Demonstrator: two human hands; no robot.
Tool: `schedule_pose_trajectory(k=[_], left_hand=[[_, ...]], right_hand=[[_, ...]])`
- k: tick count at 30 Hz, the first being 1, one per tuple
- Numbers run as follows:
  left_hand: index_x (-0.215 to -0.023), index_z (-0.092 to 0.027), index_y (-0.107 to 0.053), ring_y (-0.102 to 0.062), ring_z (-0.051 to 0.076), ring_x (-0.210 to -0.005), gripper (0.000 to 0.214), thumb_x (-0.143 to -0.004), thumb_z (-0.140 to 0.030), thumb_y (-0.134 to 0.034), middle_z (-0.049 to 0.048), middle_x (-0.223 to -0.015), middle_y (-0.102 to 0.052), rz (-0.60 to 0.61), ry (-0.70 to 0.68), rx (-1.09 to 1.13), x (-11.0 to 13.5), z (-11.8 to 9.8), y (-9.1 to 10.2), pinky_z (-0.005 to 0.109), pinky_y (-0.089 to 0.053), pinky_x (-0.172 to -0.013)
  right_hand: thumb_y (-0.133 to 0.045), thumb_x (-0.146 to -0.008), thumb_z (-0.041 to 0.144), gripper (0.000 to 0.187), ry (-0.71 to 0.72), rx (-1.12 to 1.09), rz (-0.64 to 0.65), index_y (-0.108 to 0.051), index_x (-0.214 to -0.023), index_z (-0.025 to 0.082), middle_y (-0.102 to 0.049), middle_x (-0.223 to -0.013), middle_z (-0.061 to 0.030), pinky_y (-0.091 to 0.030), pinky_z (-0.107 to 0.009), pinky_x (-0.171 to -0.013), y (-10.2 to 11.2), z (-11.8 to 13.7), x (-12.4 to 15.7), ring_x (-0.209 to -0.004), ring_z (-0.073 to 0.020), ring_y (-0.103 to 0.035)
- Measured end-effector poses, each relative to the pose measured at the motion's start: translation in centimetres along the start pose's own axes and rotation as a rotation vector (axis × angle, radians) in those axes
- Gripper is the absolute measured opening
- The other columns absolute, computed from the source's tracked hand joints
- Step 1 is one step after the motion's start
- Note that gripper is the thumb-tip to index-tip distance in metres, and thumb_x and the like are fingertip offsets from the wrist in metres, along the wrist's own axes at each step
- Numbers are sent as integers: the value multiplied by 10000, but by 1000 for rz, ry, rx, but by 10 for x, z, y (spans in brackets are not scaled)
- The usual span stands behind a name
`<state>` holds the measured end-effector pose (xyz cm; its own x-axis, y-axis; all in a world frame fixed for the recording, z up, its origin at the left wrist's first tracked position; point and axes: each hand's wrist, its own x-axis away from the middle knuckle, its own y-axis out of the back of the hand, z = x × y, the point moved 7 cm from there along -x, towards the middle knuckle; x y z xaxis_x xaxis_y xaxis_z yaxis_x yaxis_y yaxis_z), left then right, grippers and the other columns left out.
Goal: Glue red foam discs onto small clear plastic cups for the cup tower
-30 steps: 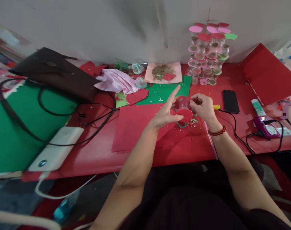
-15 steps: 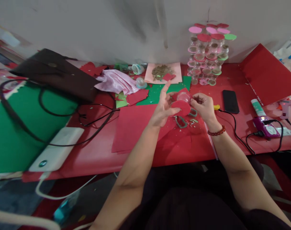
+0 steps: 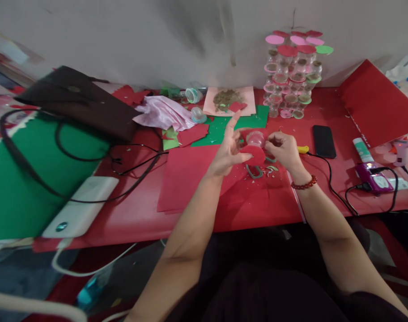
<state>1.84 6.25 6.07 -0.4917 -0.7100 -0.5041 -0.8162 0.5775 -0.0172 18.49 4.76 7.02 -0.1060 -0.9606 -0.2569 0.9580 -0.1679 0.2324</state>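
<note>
In front of me my left hand (image 3: 229, 154) grips a small clear plastic bottle (image 3: 257, 138) that has a red paper disc (image 3: 253, 155) on its near end and more red paper behind. My thumb presses on the near disc, and the index finger sticks up. At the bottle's right side my right hand (image 3: 283, 150) is closed in a pinch, the fingertips against or very close to it; what they pinch is hidden. Below the bottle lie scissors (image 3: 254, 172), only their grey-green handles showing, beside paper scraps (image 3: 271, 170).
Red paper sheets (image 3: 187, 179) lie left of my hands. Several clear bottles with paper discs form a stacked piece (image 3: 289, 80) at the back. To the right are a yellow-handled tool (image 3: 303, 149), a phone (image 3: 324, 141), a purple box (image 3: 373, 178) with cables and a glue gun (image 3: 402, 154).
The bottle and its red disc have turned and shifted slightly left. My right fingers have moved slightly at its side. The rest of the table looks the same.
</note>
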Motion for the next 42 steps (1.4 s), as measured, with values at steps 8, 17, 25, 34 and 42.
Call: schedule_pose_trajectory(k=[8, 17, 25, 34, 42], left_hand=[[-1654, -399, -94, -655, 257, -1135, 1126, -771, -491, -786, 81, -1410, -593, 50, 18, -42, 1, -4, -4, 403, -550, -958], [-1647, -387, -189, -653, 231, -1129, 1067, -769, -426, -794, 79, -1440, -598, 117, 41, -81, 3, -6, -9, 358, -556, -946], [-1654, -386, -120, -593, 283, -1244, 1129, -762, -483, -806, 88, -1452, -561, 0, 53, -68, 1, 5, -3, 441, -502, -1041], [-1644, -400, -168, -623, 245, -1160, 1100, -759, -491, -814, 73, -1448, -572, 73, 51, -76, 2, -2, -5, 387, -505, -1001], [-1637, -412, -210, -574, 265, -1224, 1077, -748, -456, -817, 67, -1508, -516, 50, 91, -69, 3, 9, 0, 398, -492, -1024]], right_hand=[[-610, -681, 250, 136, 3, 16, 55, -507, -597, 217, -483, -559, 51, -318, -262, -538, -2, 3, -1, -548, -95, -404], [-601, -683, 233, 69, 13, 41, 41, -573, -626, 205, -516, -566, 49, -329, -259, -544, -1, 1, -1, -560, -101, -433], [-585, -699, 247, 69, 6, -4, -92, -588, -641, 209, -558, -576, 33, -342, -264, -533, 6, 0, 0, -532, -102, -477], [-609, -685, 267, 68, 2, -14, -23, -601, -648, 209, -581, -594, 31, -381, -262, -550, 4, -1, -1, -569, -110, -509], [-618, -698, 264, 69, -11, 3, -60, -596, -655, 214, -570, -593, 32, -381, -263, -553, 7, -4, -3, -573, -112, -504]])
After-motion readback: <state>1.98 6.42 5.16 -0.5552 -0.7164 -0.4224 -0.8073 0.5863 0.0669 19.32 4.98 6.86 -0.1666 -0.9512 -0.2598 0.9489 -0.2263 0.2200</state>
